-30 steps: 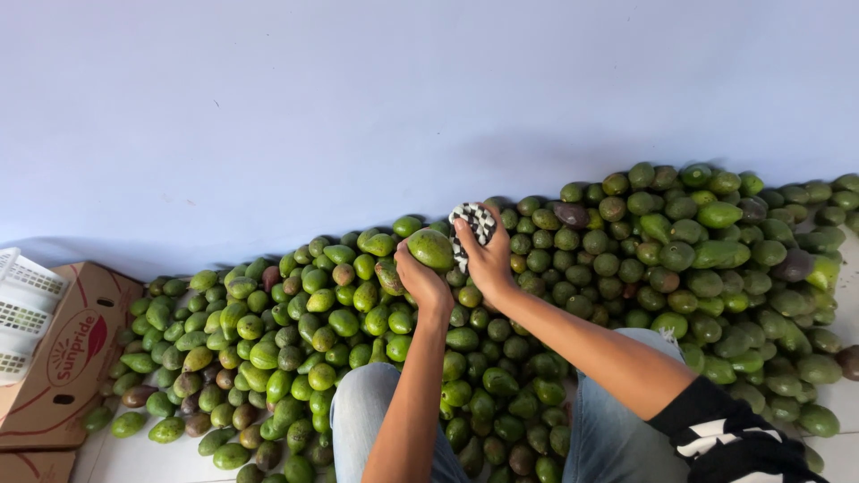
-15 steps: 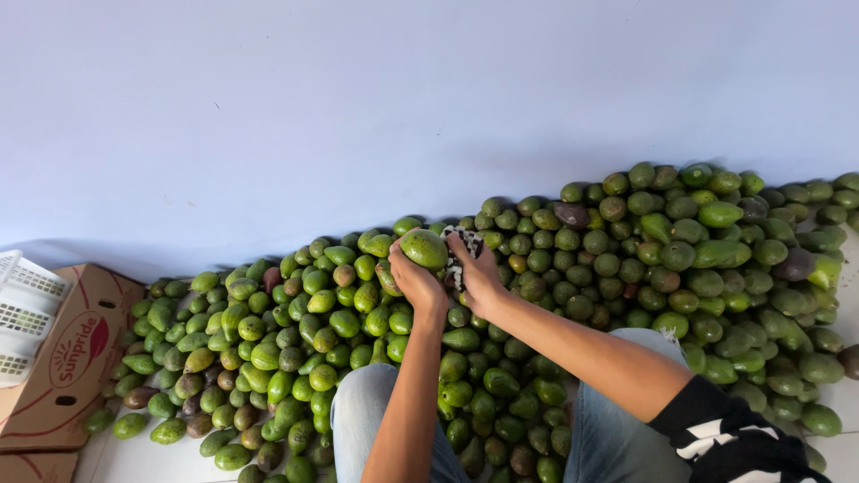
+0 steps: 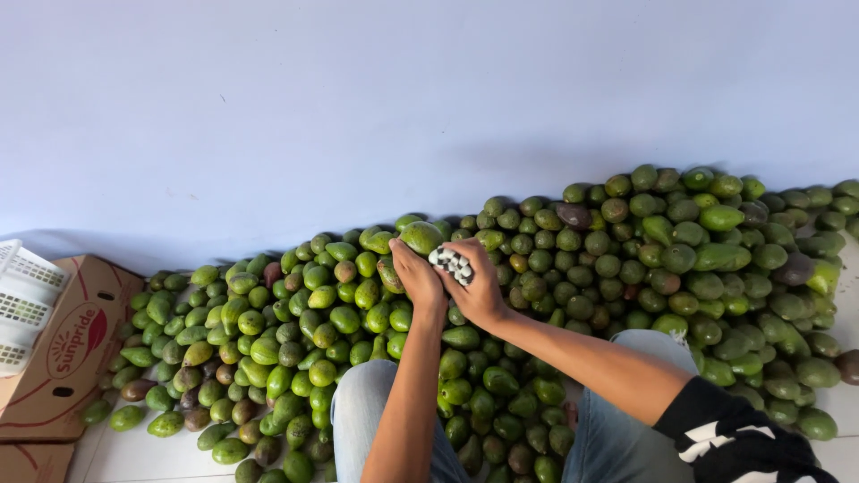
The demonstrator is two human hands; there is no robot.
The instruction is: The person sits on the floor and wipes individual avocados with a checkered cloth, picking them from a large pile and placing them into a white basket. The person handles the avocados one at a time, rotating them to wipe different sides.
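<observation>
A: What containers do you see?

B: At nine o'clock there is a brown cardboard box point(image 3: 55, 358), and a white slotted plastic basket point(image 3: 22, 309) sits in it. What lies inside them I cannot tell.

A: And the hands?

B: The left hand point(image 3: 414, 273) is grasping one green avocado point(image 3: 420, 237) at the top of the avocado pile point(image 3: 626, 268), near the middle of the view. The right hand point(image 3: 474, 286) is just beside it, closed on a strip of small white stickers point(image 3: 451, 263).

A: How does the avocado point?

B: Its long axis runs about from two o'clock to eight o'clock, with the lower end hidden in the fingers. Which end is the stem I cannot tell.

A: Where is the pile?

B: It lies on the floor against a pale blue wall point(image 3: 358, 107), spreading from eight o'clock to three o'clock, around the person's knees in blue jeans point(image 3: 358, 411).
</observation>
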